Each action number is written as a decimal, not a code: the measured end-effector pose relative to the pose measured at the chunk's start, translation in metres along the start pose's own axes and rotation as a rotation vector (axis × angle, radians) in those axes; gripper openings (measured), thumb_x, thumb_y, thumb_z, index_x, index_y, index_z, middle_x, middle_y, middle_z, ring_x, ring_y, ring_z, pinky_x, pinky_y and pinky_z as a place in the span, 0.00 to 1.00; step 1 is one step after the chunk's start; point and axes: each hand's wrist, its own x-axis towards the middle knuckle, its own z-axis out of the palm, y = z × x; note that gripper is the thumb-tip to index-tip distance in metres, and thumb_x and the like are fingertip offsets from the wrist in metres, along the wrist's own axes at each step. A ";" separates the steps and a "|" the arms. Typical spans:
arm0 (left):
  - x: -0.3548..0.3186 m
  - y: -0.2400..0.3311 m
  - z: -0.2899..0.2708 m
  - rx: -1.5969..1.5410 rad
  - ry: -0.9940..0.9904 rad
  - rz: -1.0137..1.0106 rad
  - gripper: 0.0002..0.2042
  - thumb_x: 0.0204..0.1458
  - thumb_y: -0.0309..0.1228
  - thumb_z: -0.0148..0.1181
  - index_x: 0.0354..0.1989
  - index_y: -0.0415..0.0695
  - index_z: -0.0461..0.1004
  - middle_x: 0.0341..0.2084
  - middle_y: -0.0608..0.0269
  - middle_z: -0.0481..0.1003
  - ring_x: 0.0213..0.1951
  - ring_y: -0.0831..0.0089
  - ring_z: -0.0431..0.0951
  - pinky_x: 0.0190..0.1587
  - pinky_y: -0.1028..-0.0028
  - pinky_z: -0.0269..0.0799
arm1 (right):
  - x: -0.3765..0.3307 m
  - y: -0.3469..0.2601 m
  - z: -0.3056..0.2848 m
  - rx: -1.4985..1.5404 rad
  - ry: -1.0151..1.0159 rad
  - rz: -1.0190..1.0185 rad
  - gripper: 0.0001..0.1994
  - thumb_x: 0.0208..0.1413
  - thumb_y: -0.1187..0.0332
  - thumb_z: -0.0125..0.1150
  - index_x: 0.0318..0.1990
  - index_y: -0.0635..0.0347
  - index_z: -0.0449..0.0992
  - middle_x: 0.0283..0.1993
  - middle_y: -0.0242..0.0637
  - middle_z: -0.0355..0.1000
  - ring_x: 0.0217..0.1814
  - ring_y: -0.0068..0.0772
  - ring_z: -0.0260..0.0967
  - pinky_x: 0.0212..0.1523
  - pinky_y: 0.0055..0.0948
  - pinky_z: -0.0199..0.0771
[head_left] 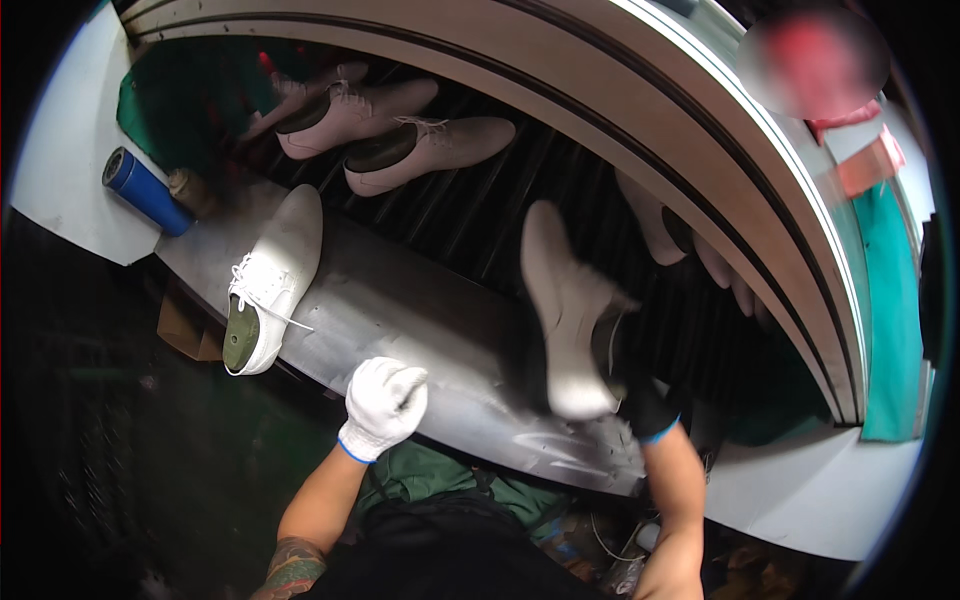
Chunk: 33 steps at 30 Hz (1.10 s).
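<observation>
— Now, where is the shoe?
— Right hand (640, 400), dark-gloved, fingers grasping a blurred white shoe (565, 310) above the steel tabletop's (400, 310) near edge.
— And the left hand (385, 405)?
— White-gloved, clenched, empty. Best support the heel, I judge.

White glove (384, 403), black glove (648, 405), blue-edged cuffs

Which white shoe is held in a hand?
The blurred shoe at centre right, gripped by the right hand in a dark glove; the other shoes lie untouched.
</observation>
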 end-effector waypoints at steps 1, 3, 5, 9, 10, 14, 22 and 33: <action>0.003 0.003 0.000 0.017 -0.011 -0.005 0.16 0.40 0.21 0.70 0.40 0.46 0.80 0.29 0.59 0.77 0.31 0.58 0.79 0.35 0.60 0.74 | 0.020 -0.014 -0.007 -0.074 0.044 -0.031 0.45 0.56 0.62 0.72 0.77 0.65 0.55 0.75 0.47 0.65 0.75 0.42 0.65 0.77 0.40 0.60; -0.003 -0.001 -0.008 0.158 0.015 -0.044 0.16 0.40 0.21 0.70 0.40 0.46 0.81 0.29 0.60 0.77 0.30 0.58 0.78 0.35 0.61 0.73 | 0.093 -0.019 -0.023 -0.182 0.018 -0.102 0.44 0.56 0.62 0.72 0.77 0.65 0.55 0.74 0.47 0.65 0.75 0.42 0.65 0.77 0.40 0.61; 0.008 0.004 -0.001 0.020 0.039 -0.016 0.16 0.37 0.19 0.68 0.38 0.45 0.81 0.27 0.60 0.77 0.29 0.58 0.78 0.34 0.61 0.75 | 0.110 -0.056 -0.031 -0.359 0.204 -0.152 0.44 0.56 0.63 0.71 0.77 0.65 0.55 0.74 0.47 0.66 0.75 0.42 0.66 0.76 0.40 0.61; 0.010 0.003 -0.004 0.050 0.007 -0.029 0.16 0.37 0.19 0.68 0.38 0.45 0.80 0.26 0.62 0.76 0.28 0.60 0.78 0.33 0.61 0.73 | 0.200 -0.058 -0.052 -0.551 0.288 -0.178 0.44 0.56 0.65 0.71 0.77 0.64 0.55 0.73 0.47 0.67 0.74 0.42 0.66 0.75 0.39 0.62; 0.010 0.002 -0.004 0.057 -0.003 -0.039 0.16 0.37 0.20 0.68 0.38 0.45 0.80 0.25 0.62 0.76 0.28 0.60 0.77 0.33 0.62 0.73 | 0.218 -0.054 -0.054 -0.589 0.299 -0.179 0.44 0.56 0.65 0.71 0.77 0.64 0.55 0.73 0.47 0.67 0.74 0.42 0.66 0.75 0.39 0.62; 0.011 0.001 -0.005 0.093 -0.046 -0.062 0.13 0.39 0.23 0.69 0.38 0.46 0.81 0.23 0.66 0.74 0.27 0.64 0.76 0.30 0.64 0.69 | 0.286 -0.030 -0.049 -0.747 0.306 -0.194 0.43 0.56 0.67 0.71 0.77 0.64 0.55 0.72 0.47 0.68 0.73 0.41 0.67 0.74 0.38 0.63; 0.011 -0.001 -0.010 0.073 -0.026 -0.098 0.12 0.41 0.29 0.71 0.37 0.48 0.82 0.25 0.67 0.77 0.28 0.67 0.79 0.29 0.65 0.72 | 0.419 -0.038 -0.052 -1.152 0.387 -0.330 0.43 0.56 0.70 0.70 0.77 0.63 0.55 0.70 0.47 0.70 0.72 0.41 0.69 0.72 0.37 0.65; -0.015 0.003 0.004 0.101 0.041 -0.139 0.14 0.46 0.35 0.66 0.41 0.43 0.81 0.32 0.59 0.76 0.37 0.58 0.79 0.41 0.60 0.77 | 0.437 -0.045 -0.082 -1.312 0.403 -0.408 0.42 0.57 0.74 0.70 0.78 0.62 0.55 0.68 0.47 0.73 0.70 0.40 0.71 0.70 0.36 0.68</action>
